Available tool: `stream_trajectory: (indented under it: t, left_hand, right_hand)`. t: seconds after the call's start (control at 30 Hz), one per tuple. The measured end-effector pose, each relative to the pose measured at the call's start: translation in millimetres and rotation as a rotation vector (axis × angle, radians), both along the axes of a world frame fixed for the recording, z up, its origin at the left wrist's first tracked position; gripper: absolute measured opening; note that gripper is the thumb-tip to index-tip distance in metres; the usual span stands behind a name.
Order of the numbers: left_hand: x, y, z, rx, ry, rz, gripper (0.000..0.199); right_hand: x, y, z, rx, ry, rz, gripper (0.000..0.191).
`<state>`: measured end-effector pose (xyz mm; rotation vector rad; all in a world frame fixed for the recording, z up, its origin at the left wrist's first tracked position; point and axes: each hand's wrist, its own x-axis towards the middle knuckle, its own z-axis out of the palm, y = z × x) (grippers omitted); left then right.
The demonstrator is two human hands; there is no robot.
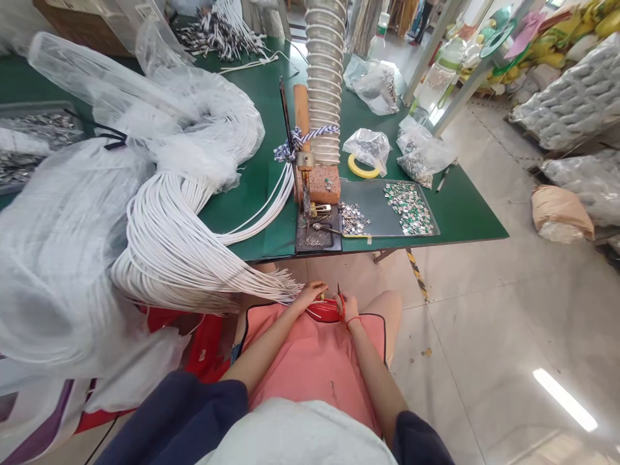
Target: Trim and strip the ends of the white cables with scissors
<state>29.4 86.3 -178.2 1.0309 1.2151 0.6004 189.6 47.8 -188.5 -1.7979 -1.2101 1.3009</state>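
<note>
Low over my lap, my left hand is closed in a pinch at the loose ends of a large bundle of white cables. Something small and yellowish shows at its fingertips, too small to make out. A few single cable ends run beneath that hand across the pink apron. Just to the right, my right hand grips small red-handled scissors, with the dark tip pointing up and away from me. The two hands are close together but apart.
On the green table stand a soldering iron in a stand, a ribbed fume hose and a tray of small metal connectors and green boards. Plastic bags and yellow tape lie behind. Bagged cable coils fill the left.
</note>
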Motion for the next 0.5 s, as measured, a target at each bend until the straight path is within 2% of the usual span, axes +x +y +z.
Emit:
stream_trajectory:
  t: [0.27, 0.5]
  left_hand:
    - [-1.9, 0.7, 4.2, -0.017, -0.082, 0.093, 0.044]
    - [1.6, 0.4, 7.9, -0.06, -0.117, 0.108, 0.043]
  right_hand:
    - [-0.5, -0.5, -2.3, -0.046, 0.069, -0.002, 0.039]
    - [-3.5, -1.8, 0.9, -0.123, 0.27, -0.032, 0.04]
